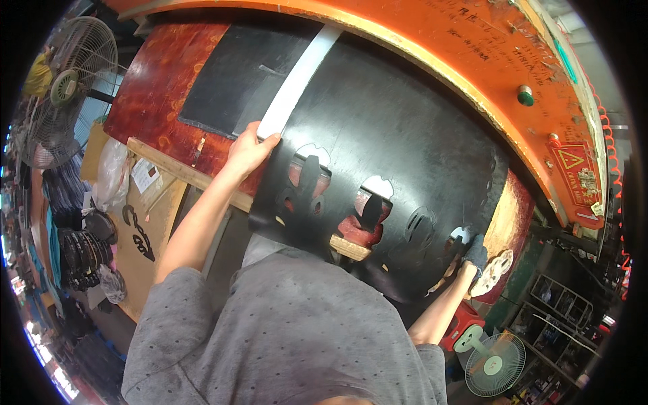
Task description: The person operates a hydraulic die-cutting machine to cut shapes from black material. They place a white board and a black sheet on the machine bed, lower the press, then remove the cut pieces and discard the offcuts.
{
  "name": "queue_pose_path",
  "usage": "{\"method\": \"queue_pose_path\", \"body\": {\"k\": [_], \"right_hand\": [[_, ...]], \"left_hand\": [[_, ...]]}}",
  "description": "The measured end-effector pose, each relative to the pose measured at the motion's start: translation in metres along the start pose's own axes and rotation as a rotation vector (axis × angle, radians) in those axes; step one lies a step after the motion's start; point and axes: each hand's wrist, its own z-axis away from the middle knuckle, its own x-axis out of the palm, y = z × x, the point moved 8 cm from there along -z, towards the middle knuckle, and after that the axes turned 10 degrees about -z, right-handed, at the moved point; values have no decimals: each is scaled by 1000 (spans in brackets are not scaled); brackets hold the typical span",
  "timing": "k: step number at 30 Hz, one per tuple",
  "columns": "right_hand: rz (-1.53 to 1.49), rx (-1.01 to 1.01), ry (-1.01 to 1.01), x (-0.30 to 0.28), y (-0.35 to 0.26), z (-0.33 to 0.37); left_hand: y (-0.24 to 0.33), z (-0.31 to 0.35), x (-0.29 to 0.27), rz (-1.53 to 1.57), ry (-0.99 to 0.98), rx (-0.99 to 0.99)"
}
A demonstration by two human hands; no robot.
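Note:
A large black sheet (398, 108) with several cut-out shapes lies over the bench and sags past its front edge. Along its left side shows a white strip (297, 84), and white also appears through the cut-outs, apparently from a flat board beneath. My bare left hand (251, 150) is closed at the strip's near corner, its thumb touching the sheet's left edge. At the sheet's lower right edge, my right hand (475, 255), in a dark glove, grips the rim; its fingertips are partly hidden. A second black sheet (233, 77) lies left of the strip.
An orange machine beam (472, 74) with a green button (525, 95) spans the far side. The bench top (158, 81) is worn red. A pale cut-out piece (493, 273) lies by my right hand. Fans (71, 84) stand left and lower right (495, 364); cardboard (152, 229) leans at left.

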Motion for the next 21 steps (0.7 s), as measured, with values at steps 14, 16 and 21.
{"method": "queue_pose_path", "body": {"k": [14, 16, 21], "right_hand": [[-254, -21, 42, -8, -2, 16], [-227, 17, 146, -21, -9, 25], [-372, 106, 44, -42, -18, 38]], "left_hand": [[-3, 37, 13, 463, 50, -22], [-4, 50, 16, 437, 105, 50], [11, 43, 5, 724, -116, -65]]}}
